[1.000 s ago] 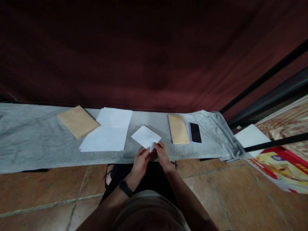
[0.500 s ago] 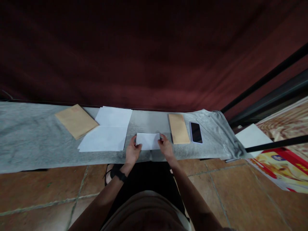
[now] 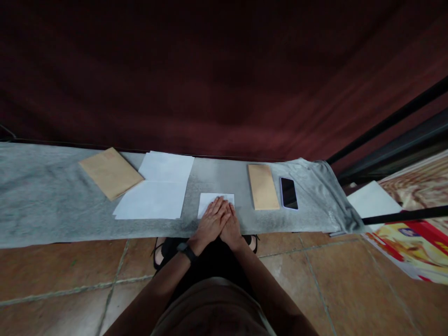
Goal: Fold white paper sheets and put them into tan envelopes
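A small folded white paper [image 3: 210,200] lies flat on the grey cloth [image 3: 42,205] near its front edge. My left hand [image 3: 211,222] rests flat on the paper with its fingers stretched out. My right hand [image 3: 230,224] lies beside it, fingers also flat and touching the left hand, pressing on the paper's lower right part. A black band sits on my left wrist. Much of the paper is hidden under both hands.
Left of the paper lie white sheets [image 3: 154,193] and a tan envelope [image 3: 110,172]. To the right are a narrow tan envelope [image 3: 263,186] and a black phone [image 3: 289,192]. A dark red curtain hangs behind. Black bars and a colourful poster [image 3: 413,242] stand at right.
The paper was held up at an angle, then laid flat on the cloth with a hand at each end. Now both hands have come together on top of it.
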A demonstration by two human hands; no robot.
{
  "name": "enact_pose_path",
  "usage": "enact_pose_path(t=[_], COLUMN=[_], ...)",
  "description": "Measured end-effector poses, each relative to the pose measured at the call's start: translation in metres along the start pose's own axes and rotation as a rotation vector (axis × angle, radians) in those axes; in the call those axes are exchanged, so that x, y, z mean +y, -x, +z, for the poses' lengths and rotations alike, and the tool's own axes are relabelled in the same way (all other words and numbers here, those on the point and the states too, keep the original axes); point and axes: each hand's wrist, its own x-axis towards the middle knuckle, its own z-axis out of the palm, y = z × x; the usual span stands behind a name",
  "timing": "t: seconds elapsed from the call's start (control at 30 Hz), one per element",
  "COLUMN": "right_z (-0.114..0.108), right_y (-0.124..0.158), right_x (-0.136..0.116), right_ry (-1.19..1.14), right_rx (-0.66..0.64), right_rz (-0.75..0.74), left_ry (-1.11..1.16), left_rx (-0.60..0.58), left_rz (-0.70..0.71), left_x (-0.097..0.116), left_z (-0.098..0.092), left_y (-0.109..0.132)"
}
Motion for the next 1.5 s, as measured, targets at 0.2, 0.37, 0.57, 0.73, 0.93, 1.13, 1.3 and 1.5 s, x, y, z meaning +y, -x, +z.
enact_pose_path(t=[0.2, 0.37, 0.57, 0.73, 0.93, 1.13, 1.3, 1.5], right_z=[-0.006, -0.011, -0.011, -0.009, -0.006, -0.003, -0.003, -0.006], right_y=[0.004, 0.009, 0.012, 0.011, 0.011, 0.012, 0.012, 0.012], right_x=[0.012, 0.026, 0.037, 0.038, 0.039, 0.040, 0.039, 0.036], right_ry=[0.067, 0.089, 0.076, 0.069, 0.076, 0.081, 0.076, 0.081], right_rx=[0.019, 0.062, 0.098, 0.123, 0.130, 0.129, 0.124, 0.136], right_rz=[0.092, 0.180, 0.169, 0.179, 0.166, 0.172, 0.181, 0.182], left_ry=[-0.037, -0.114, -0.187, -0.233, -0.281, -0.306, -0.312, -0.082], left_rx=[-0.020, 0.027, 0.055, 0.083, 0.066, 0.029, -0.028, 0.058], left_rz=[0.029, -0.014, -0.101, -0.206, -0.288, -0.338, -0.309, -0.464], left_x=[-0.019, -0.025, -0.029, -0.029, -0.018, -0.008, -0.003, -0.005], left_z=[0.010, 0.004, 0.001, 0.002, -0.002, -0.008, -0.017, -0.029], left_y=[-0.004, 0.003, 0.010, 0.016, 0.019, 0.023, 0.022, 0.011])
